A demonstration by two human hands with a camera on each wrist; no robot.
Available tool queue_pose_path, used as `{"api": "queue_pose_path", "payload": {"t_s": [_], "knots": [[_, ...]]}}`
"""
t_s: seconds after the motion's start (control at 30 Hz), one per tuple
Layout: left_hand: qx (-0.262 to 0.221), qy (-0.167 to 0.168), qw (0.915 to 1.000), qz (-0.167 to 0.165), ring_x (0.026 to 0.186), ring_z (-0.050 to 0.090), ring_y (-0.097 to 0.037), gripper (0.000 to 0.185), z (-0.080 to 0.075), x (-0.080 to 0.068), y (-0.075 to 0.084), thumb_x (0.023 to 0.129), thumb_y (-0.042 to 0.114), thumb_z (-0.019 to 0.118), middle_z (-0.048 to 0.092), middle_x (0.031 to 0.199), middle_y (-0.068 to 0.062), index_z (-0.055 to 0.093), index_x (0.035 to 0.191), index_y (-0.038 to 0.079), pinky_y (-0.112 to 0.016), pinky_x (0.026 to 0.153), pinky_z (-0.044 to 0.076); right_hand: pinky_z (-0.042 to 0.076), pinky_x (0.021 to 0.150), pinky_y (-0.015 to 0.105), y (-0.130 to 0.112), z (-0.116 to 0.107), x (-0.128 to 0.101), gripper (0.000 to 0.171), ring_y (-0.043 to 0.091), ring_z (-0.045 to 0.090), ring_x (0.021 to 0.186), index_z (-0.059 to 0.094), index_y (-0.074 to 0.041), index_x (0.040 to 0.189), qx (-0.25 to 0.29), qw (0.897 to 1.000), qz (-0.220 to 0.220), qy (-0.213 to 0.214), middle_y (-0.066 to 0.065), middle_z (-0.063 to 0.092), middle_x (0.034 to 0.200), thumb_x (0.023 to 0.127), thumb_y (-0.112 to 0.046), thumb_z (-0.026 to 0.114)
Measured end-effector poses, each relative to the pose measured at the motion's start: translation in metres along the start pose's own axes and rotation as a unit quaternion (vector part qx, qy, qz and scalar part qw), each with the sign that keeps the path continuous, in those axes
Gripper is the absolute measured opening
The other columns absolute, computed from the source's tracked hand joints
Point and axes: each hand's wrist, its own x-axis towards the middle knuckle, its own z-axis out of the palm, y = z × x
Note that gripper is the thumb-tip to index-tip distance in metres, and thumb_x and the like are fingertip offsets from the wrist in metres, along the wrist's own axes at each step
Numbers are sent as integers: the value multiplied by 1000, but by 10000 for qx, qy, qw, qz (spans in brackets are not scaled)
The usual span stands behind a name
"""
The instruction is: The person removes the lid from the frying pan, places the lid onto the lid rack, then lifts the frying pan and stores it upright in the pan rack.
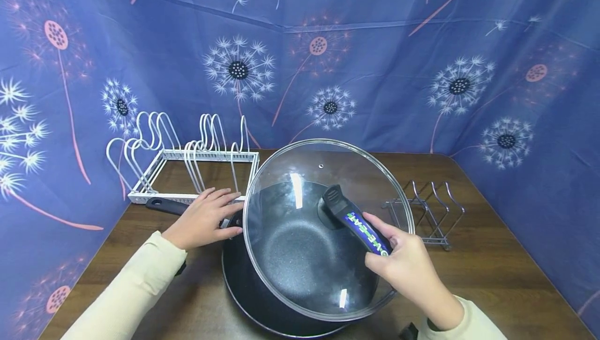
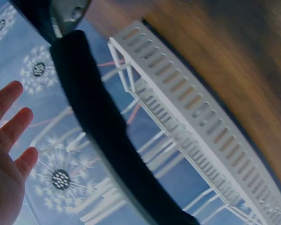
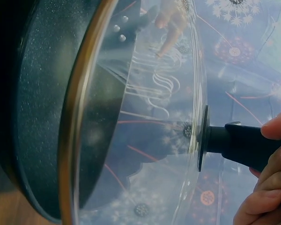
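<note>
A clear glass lid [image 1: 290,210] with a metal rim is tilted above a deep black frying pan [image 1: 241,282]. My right hand [image 1: 408,264] grips the lid's black handle [image 1: 335,202], which bears a blue label with green and white lettering. In the right wrist view, the lid's rim [image 3: 70,140] stands close beside the pan's rim. My left hand [image 1: 206,220] lies over the pan's long black handle [image 1: 166,205], fingers spread. The left wrist view shows that handle [image 2: 98,122] beside the straight fingers [image 2: 11,124]. The lid covers much of the pan's interior, seen through the glass.
A white wire rack [image 1: 159,194] with upright loops stands behind the pan handle at the back left. At the right is a smaller chrome wire rack [image 1: 436,238], partly behind the lid. Both are on a brown wooden table [image 1: 487,277]; a blue dandelion-patterned cloth [image 1: 384,69] hangs behind.
</note>
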Motion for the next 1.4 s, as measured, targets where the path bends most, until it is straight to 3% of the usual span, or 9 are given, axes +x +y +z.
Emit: {"api": "queue_pose_path", "payload": {"t_s": [0.4,0.77,1.0,1.1,1.2,1.4], "knots": [[-23,-94,9989,465,119,52,-37,54,-3,26,17,83,45,66,61,126,-15,64,124,10,-54,98,36,38,36,23,7,-26,-4,64,7,46,45,63,-3,125,-416,9961,-469,615,13,66,75,62,9,64],[-108,-134,9956,926,119,53,-33,58,-4,52,32,79,47,69,61,126,-11,62,127,15,-54,98,38,36,35,20,13,-52,-8,64,6,45,44,61,-2,127,-791,9907,-301,1062,14,64,72,63,8,64],[-149,-263,9935,1097,120,53,-34,58,-6,64,37,79,48,68,60,128,-11,62,127,16,-55,99,37,39,36,21,20,-68,-11,65,6,49,46,58,-4,131,-973,9883,-102,1169,27,67,88,66,6,64],[-200,-362,9928,1128,121,52,-34,58,-4,70,40,80,48,68,60,128,-11,62,128,16,-54,101,36,36,34,20,23,-74,-13,65,5,45,42,58,-3,131,-1235,9840,-145,1278,28,66,82,67,4,65],[-202,-448,9913,1218,121,52,-33,57,-1,76,44,81,48,66,60,128,-11,62,128,16,-53,101,36,32,33,20,25,-81,-14,64,4,38,37,59,-4,130,-1477,9780,-80,1472,20,64,71,67,2,67],[-227,-608,9885,1366,121,52,-32,56,7,91,52,83,49,64,60,128,-11,60,129,17,-49,102,35,30,34,22,25,-93,-11,60,3,37,39,63,-6,126,-1754,9667,10,1865,18,64,73,66,0,69]]}}
